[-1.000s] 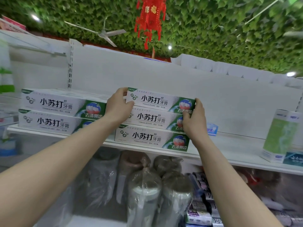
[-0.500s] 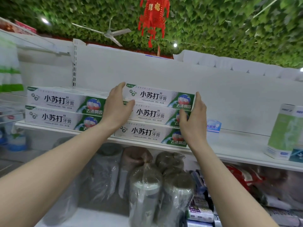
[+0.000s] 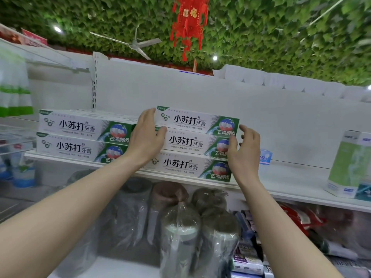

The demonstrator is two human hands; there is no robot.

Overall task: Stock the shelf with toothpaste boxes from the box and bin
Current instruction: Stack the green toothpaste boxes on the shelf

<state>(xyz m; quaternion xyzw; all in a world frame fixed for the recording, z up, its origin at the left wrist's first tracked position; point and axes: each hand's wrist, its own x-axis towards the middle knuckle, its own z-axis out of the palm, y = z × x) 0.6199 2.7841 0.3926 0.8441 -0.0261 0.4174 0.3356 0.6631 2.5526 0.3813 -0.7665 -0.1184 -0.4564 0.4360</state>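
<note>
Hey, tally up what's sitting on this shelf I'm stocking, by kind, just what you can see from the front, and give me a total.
Toothpaste boxes, fronts showing, 2 in the left stack and 3 in the right: 5
Tall green-and-white box: 1
Small blue packet: 1
Teal box, cut off at the edge: 1
Total: 8
</note>
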